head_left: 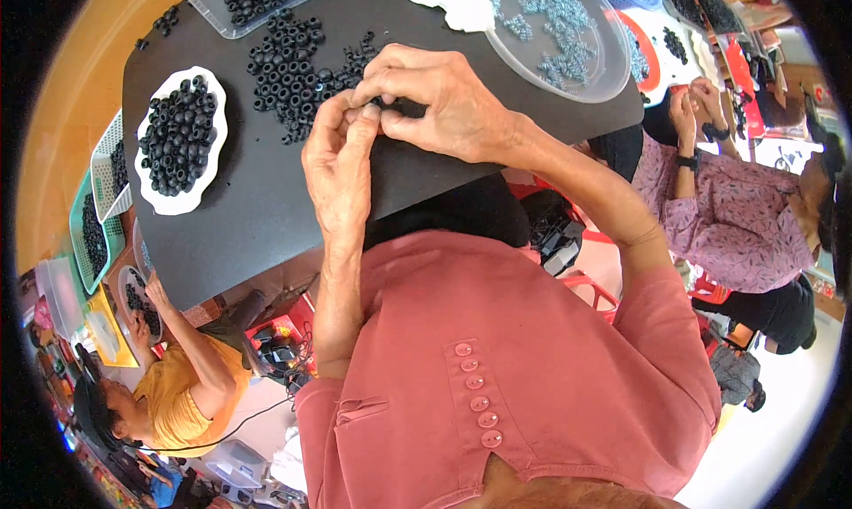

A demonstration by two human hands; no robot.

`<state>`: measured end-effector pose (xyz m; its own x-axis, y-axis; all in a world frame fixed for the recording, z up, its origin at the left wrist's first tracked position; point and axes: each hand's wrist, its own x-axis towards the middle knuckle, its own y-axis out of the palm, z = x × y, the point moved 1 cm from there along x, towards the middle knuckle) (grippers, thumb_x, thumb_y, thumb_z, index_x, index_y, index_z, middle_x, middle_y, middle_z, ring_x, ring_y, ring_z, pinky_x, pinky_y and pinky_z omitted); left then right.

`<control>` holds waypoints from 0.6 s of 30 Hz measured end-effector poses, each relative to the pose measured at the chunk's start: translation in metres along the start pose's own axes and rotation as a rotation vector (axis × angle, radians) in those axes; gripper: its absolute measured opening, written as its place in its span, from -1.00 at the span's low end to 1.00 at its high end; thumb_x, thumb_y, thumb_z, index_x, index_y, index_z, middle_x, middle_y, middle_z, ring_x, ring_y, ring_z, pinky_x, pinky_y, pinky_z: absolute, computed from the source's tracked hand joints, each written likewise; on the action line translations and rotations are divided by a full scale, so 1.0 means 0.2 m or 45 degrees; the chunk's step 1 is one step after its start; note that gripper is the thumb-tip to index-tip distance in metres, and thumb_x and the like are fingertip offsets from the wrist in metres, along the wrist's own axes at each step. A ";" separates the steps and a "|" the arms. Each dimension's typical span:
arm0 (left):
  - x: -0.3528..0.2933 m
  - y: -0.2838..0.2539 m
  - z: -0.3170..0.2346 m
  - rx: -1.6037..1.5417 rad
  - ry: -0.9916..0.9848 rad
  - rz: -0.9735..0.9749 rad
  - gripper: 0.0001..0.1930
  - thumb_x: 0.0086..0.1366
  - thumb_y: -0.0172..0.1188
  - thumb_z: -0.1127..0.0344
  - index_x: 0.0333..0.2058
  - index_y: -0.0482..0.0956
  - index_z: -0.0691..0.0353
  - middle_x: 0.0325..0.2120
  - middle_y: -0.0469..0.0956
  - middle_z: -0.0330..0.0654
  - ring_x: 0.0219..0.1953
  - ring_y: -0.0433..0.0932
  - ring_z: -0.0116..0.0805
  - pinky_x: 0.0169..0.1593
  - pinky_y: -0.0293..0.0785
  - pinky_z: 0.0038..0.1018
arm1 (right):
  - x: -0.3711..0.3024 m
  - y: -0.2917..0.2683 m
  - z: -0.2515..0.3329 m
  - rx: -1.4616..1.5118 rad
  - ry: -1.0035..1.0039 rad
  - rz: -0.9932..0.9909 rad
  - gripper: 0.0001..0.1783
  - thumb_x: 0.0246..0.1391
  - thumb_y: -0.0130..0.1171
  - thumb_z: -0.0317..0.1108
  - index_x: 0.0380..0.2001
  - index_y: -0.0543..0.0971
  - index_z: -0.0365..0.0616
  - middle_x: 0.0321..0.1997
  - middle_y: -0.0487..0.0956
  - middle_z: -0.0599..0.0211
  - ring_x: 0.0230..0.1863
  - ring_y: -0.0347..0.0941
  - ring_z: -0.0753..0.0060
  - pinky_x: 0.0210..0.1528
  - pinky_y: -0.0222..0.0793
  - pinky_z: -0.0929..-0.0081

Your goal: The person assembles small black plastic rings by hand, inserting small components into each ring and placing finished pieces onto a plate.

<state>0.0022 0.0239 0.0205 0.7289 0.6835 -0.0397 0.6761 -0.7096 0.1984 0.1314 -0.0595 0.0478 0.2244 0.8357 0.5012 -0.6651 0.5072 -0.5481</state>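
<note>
Fingertips of my left hand (pixel 339 167) and my right hand (pixel 453 105) meet in a pinch above the dark table. A small black part (pixel 380 102) shows between them; mostly hidden by my fingers, its exact kind cannot be made out. Just beyond my left hand lies a loose pile of black ring-shaped pieces (pixel 286 65), like grommets or thick beads. A smaller cluster of black pieces (pixel 355 58) spreads behind my fingers. Over on the left, a white scalloped plate (pixel 213 149) is heaped with rounder black pieces (pixel 177 136).
A round clear tray (pixel 612 74) of light-blue small parts (pixel 559 30) stands at the far right, beside a crumpled white cloth (pixel 453 1). At the back is a clear bin (pixel 209 10) of black pieces. Co-workers sit left (pixel 191 394) and right (pixel 728 207).
</note>
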 end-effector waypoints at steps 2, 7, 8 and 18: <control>0.00 -0.01 0.00 0.020 -0.037 0.044 -0.80 0.27 0.08 0.43 -0.15 0.47 0.36 -0.38 0.50 -0.30 -0.30 0.43 -0.60 -0.15 0.35 -0.64 | -0.03 0.00 0.03 0.013 0.027 -0.016 -0.67 -0.20 0.19 -0.60 -0.25 0.56 -0.16 -0.27 0.52 0.31 -0.36 0.48 0.44 -0.31 0.43 0.54; 0.00 0.01 0.03 -0.571 -0.082 0.151 -0.82 0.27 0.03 0.49 -0.16 0.49 0.36 -0.34 0.54 -0.19 -0.26 0.51 -0.45 -0.08 0.43 -0.52 | -0.08 -0.03 0.04 0.244 0.211 -0.167 -0.68 -0.14 0.16 -0.62 -0.21 0.56 -0.18 -0.34 0.54 0.30 -0.39 0.49 0.51 -0.31 0.43 0.58; 0.00 0.02 0.02 -0.562 -0.089 0.227 -0.83 0.27 0.02 0.50 -0.17 0.48 0.36 -0.31 0.54 -0.16 -0.25 0.52 -0.39 -0.05 0.45 -0.46 | -0.10 -0.03 0.01 0.267 0.207 -0.259 -0.75 -0.12 0.20 -0.54 -0.27 0.57 -0.20 -0.41 0.55 0.28 -0.46 0.52 0.50 -0.35 0.44 0.57; -0.05 0.08 0.04 -0.221 -0.229 0.289 -0.79 0.27 -0.02 0.43 -0.18 0.48 0.40 -0.40 0.57 -0.12 -0.37 0.53 -0.46 -0.14 0.44 -0.54 | -0.16 -0.06 -0.01 0.226 0.345 -0.081 -0.83 -0.03 0.14 -0.48 -0.32 0.60 -0.20 -0.41 0.56 0.28 -0.43 0.51 0.46 -0.40 0.40 0.56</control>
<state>0.0071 0.0047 0.0171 0.8767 0.4589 -0.1445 0.4770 -0.7900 0.3852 0.1347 -0.0914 0.0374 0.4350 0.8411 0.3216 -0.7521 0.5357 -0.3838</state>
